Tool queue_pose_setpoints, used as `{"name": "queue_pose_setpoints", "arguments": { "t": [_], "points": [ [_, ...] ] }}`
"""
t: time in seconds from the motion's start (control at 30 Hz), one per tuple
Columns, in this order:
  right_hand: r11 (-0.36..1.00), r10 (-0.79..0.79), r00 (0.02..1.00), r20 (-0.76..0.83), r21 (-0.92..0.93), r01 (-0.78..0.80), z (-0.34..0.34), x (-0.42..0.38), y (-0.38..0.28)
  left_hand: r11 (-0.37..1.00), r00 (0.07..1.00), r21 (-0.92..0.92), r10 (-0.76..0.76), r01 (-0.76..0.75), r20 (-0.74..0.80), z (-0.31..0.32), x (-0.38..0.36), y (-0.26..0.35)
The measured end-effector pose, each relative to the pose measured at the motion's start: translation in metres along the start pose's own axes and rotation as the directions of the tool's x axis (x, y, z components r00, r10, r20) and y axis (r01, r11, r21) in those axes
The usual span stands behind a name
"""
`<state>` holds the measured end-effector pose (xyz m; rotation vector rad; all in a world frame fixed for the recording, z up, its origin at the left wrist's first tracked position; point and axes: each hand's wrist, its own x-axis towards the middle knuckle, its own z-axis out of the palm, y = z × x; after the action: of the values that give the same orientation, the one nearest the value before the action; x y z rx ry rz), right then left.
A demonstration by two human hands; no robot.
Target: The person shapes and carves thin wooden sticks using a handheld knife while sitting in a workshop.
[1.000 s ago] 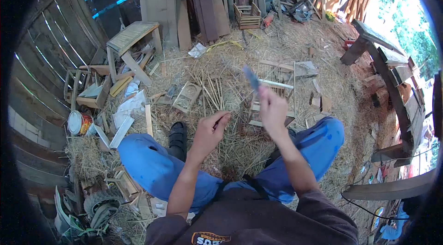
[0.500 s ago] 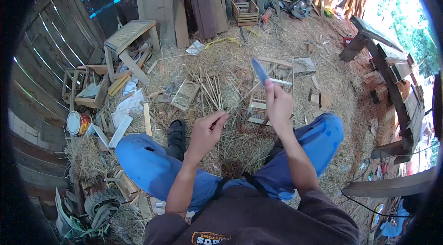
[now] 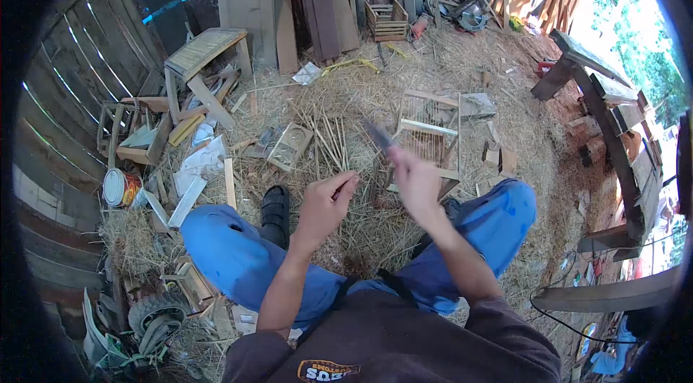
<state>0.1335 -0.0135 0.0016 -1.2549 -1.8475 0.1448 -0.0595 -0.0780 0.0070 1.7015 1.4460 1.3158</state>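
Observation:
My right hand [image 3: 416, 179] is closed round the handle of a knife [image 3: 378, 137], its blade pointing up and to the left. To its left, my left hand [image 3: 326, 204] is closed in a pinch, and what it holds, if anything, is too small to make out. Thin wooden sticks [image 3: 330, 141] lie on the straw just beyond my left hand. Behind my right hand, a slatted wooden cage [image 3: 431, 127] stands on the ground, partly hidden by the hand.
A small wooden frame [image 3: 291, 147] lies left of the sticks. Further left are a small wooden table [image 3: 206, 51] and a tin can [image 3: 115, 186]. A slatted crate [image 3: 387, 20] and a circular saw [image 3: 471, 16] are at the back. A wooden bench [image 3: 613, 123] stands at right.
My right hand has moved left and slightly down with the knife, whose blade is now nearer the sticks. My left hand has barely moved.

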Motion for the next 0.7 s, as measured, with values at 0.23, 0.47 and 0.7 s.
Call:
{"name": "queue_pose_setpoints", "arguments": {
  "t": [0.23, 0.47, 0.7],
  "points": [
    [0.980, 0.199, 0.980, -0.017, -0.024, -0.199, -0.011, 0.030, 0.016, 1.000, 1.000, 0.005, -0.017, 0.017, -0.021, -0.004, 0.001, -0.002],
    [0.998, 0.068, 0.982, 0.178, 0.004, -0.070, 0.008, -0.005, -0.007, 0.997, 0.998, 0.071, 0.039, -0.035, -0.046, 0.001, 0.002, -0.007],
    [0.979, 0.179, 0.984, 0.009, -0.101, -0.178, -0.004, 0.027, 0.016, 0.998, 0.998, 0.024, -0.066, 0.065, 0.004, -0.002, 0.002, 0.004]
  ]
}}
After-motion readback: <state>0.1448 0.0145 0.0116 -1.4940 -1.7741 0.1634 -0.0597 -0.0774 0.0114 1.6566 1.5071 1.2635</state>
